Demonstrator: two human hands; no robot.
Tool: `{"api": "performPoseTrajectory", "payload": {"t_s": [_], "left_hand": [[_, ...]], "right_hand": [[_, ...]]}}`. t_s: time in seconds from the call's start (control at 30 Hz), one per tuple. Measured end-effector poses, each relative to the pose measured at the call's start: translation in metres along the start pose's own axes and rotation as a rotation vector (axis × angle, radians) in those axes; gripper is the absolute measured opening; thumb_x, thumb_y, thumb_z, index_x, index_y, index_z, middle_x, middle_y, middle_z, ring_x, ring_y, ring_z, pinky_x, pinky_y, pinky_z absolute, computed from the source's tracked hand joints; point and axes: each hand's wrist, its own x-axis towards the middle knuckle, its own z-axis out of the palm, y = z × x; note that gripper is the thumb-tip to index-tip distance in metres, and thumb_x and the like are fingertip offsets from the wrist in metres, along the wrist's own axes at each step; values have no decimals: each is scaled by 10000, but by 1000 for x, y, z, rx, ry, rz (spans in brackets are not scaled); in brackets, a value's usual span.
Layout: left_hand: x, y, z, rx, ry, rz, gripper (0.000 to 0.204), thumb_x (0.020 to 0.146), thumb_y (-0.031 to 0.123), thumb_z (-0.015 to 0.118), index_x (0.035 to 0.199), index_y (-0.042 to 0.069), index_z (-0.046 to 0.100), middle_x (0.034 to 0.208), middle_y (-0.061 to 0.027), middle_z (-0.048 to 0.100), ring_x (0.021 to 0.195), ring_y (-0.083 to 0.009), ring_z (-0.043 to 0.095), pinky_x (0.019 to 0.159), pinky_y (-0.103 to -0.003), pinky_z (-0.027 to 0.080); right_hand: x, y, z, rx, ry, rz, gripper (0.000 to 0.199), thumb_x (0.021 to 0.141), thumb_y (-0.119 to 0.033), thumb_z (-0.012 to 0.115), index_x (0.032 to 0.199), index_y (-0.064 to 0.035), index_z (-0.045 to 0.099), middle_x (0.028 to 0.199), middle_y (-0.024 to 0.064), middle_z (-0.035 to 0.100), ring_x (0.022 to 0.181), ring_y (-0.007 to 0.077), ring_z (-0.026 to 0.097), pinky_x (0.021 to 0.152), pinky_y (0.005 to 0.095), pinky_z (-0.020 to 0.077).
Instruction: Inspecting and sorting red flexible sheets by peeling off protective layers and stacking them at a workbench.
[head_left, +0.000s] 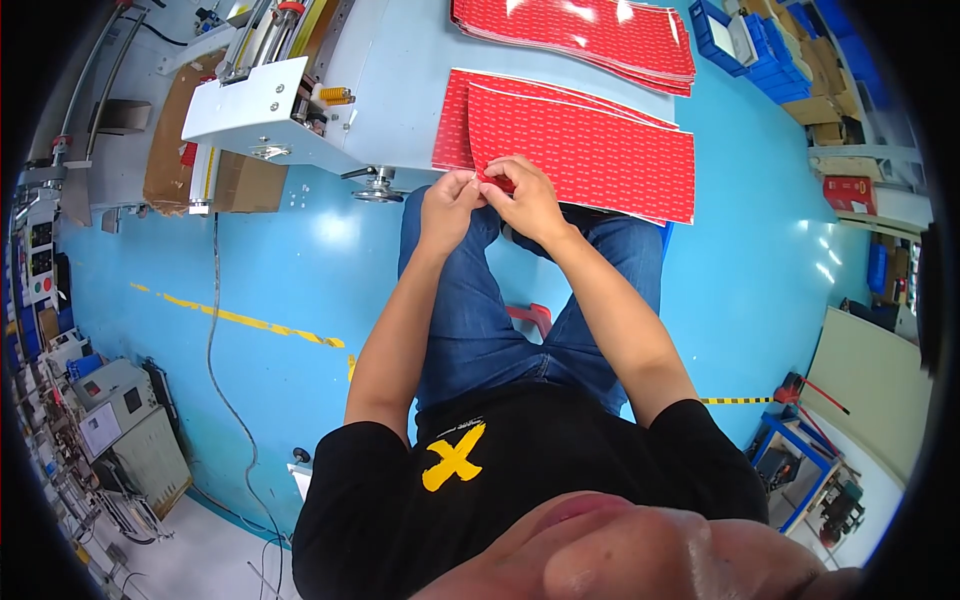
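Note:
A red sheet with a repeating pale print point(590, 150) lies at the near edge of the worktable, its near side reaching out over my lap. At its near left corner my right hand point(527, 203) is closed, fingers curled and thumb pinching the corner. My left hand point(450, 207) meets it there with thumb and fingertips pressed together. What the left fingertips hold is too small to make out. Under the top sheet lie more red sheets point(453, 130), slightly fanned out to the left and back.
Another stack of glossy red sheets point(590, 40) sits farther back on the grey table point(400, 60). A white machine end plate point(245, 105) and a metal handwheel point(377, 186) are at the left. Blue bins point(770, 60) stand far right; a cable point(215, 340) crosses the blue floor.

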Motion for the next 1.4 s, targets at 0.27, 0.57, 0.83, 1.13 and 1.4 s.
{"api": "performPoseTrajectory", "payload": {"t_s": [0.27,0.57,0.83,1.13,1.4], "left_hand": [[3,8,8,50,129,-55,146,967,98,579,1044,-26,581,958,-132,690,809,-171,691,711,-292,585],[14,16,6,1,358,-199,159,949,74,514,1045,-51,529,903,-173,674,730,-212,692,628,-297,584],[-14,11,43,740,424,238,128,924,109,573,996,4,583,896,-118,647,803,-239,677,712,-386,556],[-7,-42,156,1092,-391,822,224,814,89,611,1012,-11,643,1047,-191,628,1042,-367,586,911,-461,470],[39,-24,113,1321,-406,865,441,896,261,612,1272,34,572,1346,-177,544,1310,-323,448,1104,-505,299]], "right_hand": [[10,16,-5,13,72,138,140,869,-167,630,886,-41,685,882,123,688,843,294,678,757,372,534],[7,159,-213,725,686,746,80,901,-144,593,912,-67,611,789,16,624,658,87,554,529,229,383],[-10,128,-186,1115,265,564,140,942,-193,597,1044,-101,621,932,15,679,806,123,648,658,242,497],[48,46,-103,315,-907,203,1021,774,-583,737,1507,-7,321,1495,227,414,1387,318,401,1152,375,304],[49,74,-99,497,-508,538,571,942,-340,644,1377,5,507,1286,172,621,1187,231,586,1040,349,439]]}}
